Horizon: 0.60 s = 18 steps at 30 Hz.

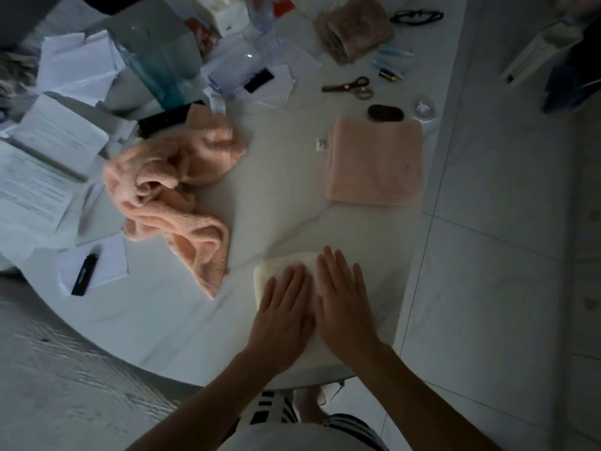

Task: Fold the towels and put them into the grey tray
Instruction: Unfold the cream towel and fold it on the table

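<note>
Folded white towel (286,271), near desk (276,196) edge: left hand (283,314) and right hand (344,304) flat on it, fingers straight, side by side; crumpled pink towel (172,187) lies far-left, nearer left hand; grey tray seemingly out of view.

Both hands, left hand (282,315) and right hand (344,304), press flat on a folded white towel (279,266); a crumpled pink terry towel (172,190) lies at ten o'clock, a folded pink towel (375,161) at one o'clock.

Dim light; a white marble-look table (279,196) stands on pale large-tiled floor (487,288).
</note>
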{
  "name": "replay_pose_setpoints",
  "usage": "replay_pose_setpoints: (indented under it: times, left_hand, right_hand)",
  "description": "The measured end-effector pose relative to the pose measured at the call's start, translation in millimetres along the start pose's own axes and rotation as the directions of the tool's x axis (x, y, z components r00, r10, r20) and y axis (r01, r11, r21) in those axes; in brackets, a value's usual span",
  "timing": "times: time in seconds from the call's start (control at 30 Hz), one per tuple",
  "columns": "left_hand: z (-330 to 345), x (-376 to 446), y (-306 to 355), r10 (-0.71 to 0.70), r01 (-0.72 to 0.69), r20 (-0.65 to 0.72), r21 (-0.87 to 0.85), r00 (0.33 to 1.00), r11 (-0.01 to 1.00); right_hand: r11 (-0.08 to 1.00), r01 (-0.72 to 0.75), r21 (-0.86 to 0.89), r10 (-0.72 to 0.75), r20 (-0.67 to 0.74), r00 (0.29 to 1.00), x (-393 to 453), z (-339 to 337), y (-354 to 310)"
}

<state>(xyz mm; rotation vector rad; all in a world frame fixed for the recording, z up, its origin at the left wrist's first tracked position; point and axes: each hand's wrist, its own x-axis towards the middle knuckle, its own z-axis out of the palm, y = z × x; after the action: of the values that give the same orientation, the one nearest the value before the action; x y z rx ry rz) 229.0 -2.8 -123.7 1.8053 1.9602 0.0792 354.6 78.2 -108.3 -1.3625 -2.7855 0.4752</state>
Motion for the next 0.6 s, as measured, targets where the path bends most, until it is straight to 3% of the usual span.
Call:
replay_pose_setpoints:
  times: [0.07, 0.13, 0.27, 0.47, 0.6]
  left_hand:
    - [8, 4, -5, -0.01, 0.009, -0.062, -0.022, 0.998, 1.0]
    - [15, 8, -8, -0.031, 0.026, -0.111, -0.041, 0.993, 0.999]
    - [21, 12, -18, -0.113, 0.098, -0.17, -0.095, 0.979, 0.991]
    - [18, 26, -32, -0.059, 0.03, -0.154, -0.18, 0.986, 0.983]
    - [14, 21, -29, -0.085, -0.004, -0.279, -0.305, 0.957, 0.952]
  right_hand:
    - [1.0, 0.023, 0.001, -0.023, 0.104, 0.994, -7, 12, 4]
    - [0.999, -0.05, 0.014, 0.047, 0.154, 0.987, -8, 21, 15]
    - [0.994, -0.106, 0.024, 0.103, 0.112, 0.988, -5, 27, 17]
    - [0.946, -0.275, 0.174, 0.259, 0.112, 0.959, -5, 33, 18]
    - [0.902, -0.301, 0.31, 0.27, 0.141, 0.953, -11, 28, 17]
